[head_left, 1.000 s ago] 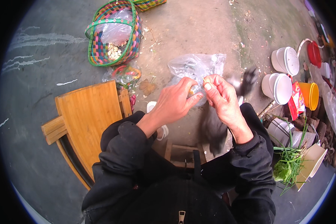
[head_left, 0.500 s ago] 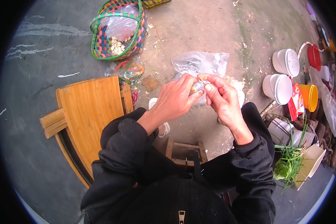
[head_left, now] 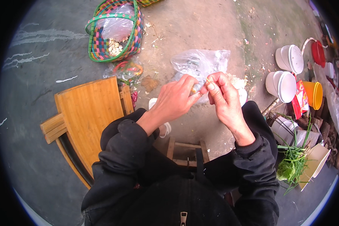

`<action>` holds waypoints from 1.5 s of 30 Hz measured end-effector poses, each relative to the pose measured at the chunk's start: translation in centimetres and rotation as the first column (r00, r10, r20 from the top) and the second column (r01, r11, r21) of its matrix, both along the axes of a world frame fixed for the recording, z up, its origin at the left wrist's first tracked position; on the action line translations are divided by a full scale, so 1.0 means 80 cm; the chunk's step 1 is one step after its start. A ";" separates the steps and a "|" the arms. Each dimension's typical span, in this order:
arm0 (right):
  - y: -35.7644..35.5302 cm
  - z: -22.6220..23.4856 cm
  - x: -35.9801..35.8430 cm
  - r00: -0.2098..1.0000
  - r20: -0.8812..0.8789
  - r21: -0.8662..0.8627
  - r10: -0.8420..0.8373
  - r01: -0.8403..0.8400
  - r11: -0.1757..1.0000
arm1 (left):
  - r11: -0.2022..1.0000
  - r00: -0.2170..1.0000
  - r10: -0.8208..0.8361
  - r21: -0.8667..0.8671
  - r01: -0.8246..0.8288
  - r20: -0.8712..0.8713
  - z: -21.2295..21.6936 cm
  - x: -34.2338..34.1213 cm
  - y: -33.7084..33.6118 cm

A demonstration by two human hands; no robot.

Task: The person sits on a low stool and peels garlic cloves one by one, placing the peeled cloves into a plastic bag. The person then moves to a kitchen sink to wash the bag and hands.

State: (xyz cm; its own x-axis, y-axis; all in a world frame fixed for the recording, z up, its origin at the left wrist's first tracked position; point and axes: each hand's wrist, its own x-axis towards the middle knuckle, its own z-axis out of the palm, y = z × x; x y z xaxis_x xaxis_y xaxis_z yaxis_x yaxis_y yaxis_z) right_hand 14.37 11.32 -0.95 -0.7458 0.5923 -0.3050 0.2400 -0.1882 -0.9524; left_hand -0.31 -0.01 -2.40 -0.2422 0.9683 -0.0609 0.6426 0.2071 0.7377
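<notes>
My left hand (head_left: 172,98) is closed around a small, pale grey lump (head_left: 196,87) with an orange patch, mostly hidden by the fingers. I cannot make out its kind. Close beside it, my right hand (head_left: 226,103) has thumb and forefinger pinched on a thin yellowish strand (head_left: 208,80). The two hands nearly meet at the fingertips, above my knees. Just beyond them a clear plastic bag (head_left: 202,60) lies on the ground, its contents hard to tell. Pale scraps (head_left: 237,82) are scattered to its right.
A woven basket (head_left: 138,35) holding pale clove-like pieces (head_left: 115,48) stands far left. Nearer is a wooden folding chair (head_left: 91,116). On the right are white buckets (head_left: 287,86), a yellow bucket (head_left: 317,96) and green vegetables (head_left: 288,169). A small wooden stool (head_left: 186,146) sits between my legs.
My right hand has drawn slightly right, away from the lump, with the thin strand in its pinch. The lump is more hidden now. My left hand has hardly moved.
</notes>
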 end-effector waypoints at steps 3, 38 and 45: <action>0.002 -0.008 -0.001 1.000 -0.014 -0.086 -0.013 0.012 0.996 | 0.999 1.000 -0.022 -0.048 0.022 -0.014 -0.003 0.000 0.003; 0.038 0.003 0.019 0.993 -0.028 -0.234 -0.115 0.105 0.967 | 0.995 0.998 -0.041 -0.092 0.045 0.038 -0.010 0.003 0.012; 0.042 0.014 0.018 0.996 0.030 -0.069 -0.081 0.082 0.994 | 0.994 0.999 -0.029 -0.108 0.033 0.034 -0.012 0.001 0.010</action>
